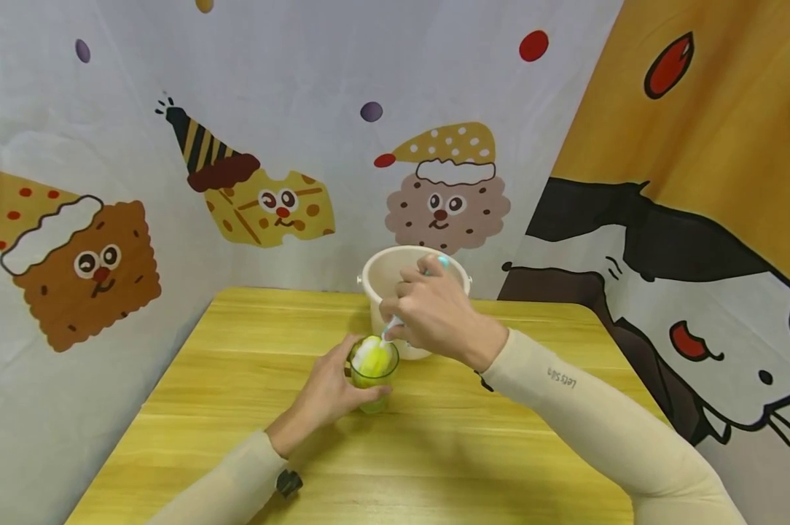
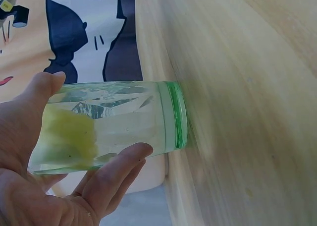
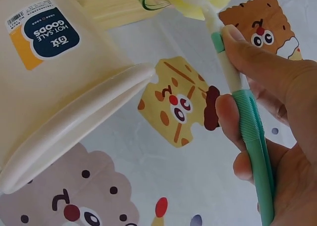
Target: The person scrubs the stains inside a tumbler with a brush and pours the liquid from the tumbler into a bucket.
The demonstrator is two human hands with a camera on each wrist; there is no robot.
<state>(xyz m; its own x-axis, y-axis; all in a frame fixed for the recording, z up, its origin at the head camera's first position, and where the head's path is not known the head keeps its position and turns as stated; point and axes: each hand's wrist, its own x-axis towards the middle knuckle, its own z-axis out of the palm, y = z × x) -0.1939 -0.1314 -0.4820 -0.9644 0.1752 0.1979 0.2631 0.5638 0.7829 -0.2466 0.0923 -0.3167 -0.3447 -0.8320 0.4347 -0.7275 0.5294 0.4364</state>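
Observation:
My left hand [image 1: 326, 386] grips a clear, green-tinted glass cup [image 2: 131, 119] from the side, thumb and fingers spread around its wall. The cup is upright, its base at the tabletop. In my right hand [image 1: 437, 313] is a sponge cup brush, held by its green and white handle [image 3: 255, 156]. The brush's yellow and white sponge head [image 1: 373, 356] sits in the cup's mouth. Through the glass in the left wrist view, yellow sponge fills the upper part, while the lower part shows none.
A cream bucket [image 1: 375, 288] stands just behind the cup, partly covered by my right hand; a label [image 3: 49, 32] is on its side. The wood-grain table [image 1: 500, 437] lies under everything. A cartoon-printed cloth [image 1: 290, 87] hangs behind and at both sides.

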